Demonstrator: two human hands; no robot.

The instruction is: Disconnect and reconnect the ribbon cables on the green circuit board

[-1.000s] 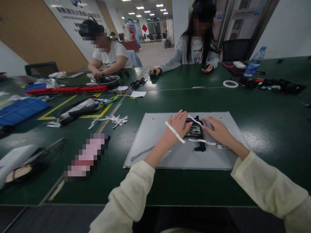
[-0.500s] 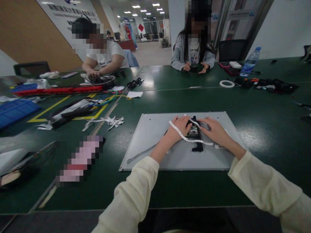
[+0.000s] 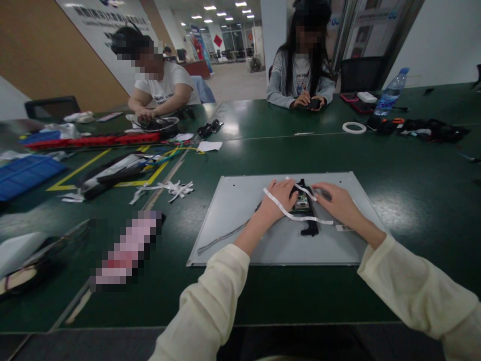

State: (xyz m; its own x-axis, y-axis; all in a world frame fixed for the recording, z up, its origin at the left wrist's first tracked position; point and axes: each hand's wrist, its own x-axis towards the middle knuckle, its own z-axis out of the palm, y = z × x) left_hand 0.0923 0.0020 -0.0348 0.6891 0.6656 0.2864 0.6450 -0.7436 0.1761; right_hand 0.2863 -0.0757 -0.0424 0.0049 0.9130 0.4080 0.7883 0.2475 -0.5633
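A grey metal panel [image 3: 233, 215] lies flat on the green table in front of me. At its middle sits a black bracket [image 3: 308, 224] with a small green circuit board [image 3: 301, 204]. My left hand [image 3: 278, 200] rests at the board's left side, fingers curled against it, with a white tape strip [image 3: 285, 211] draped over its back. My right hand [image 3: 335, 202] lies on the panel just right of the board, fingers extended toward it. More white strips cross the bracket. What the left fingertips pinch is hidden.
Loose white strips [image 3: 169, 189] lie left of the panel. Further left are black parts, coloured wires, a blue tray [image 3: 26, 171] and a red rail [image 3: 97, 140]. Two people sit across the table. A tape roll [image 3: 354, 128], water bottle [image 3: 392, 93] and black items are at the far right.
My left hand's fingers went from spread flat on the panel to curled at the board. The person opposite drew both hands in and now holds a dark phone.
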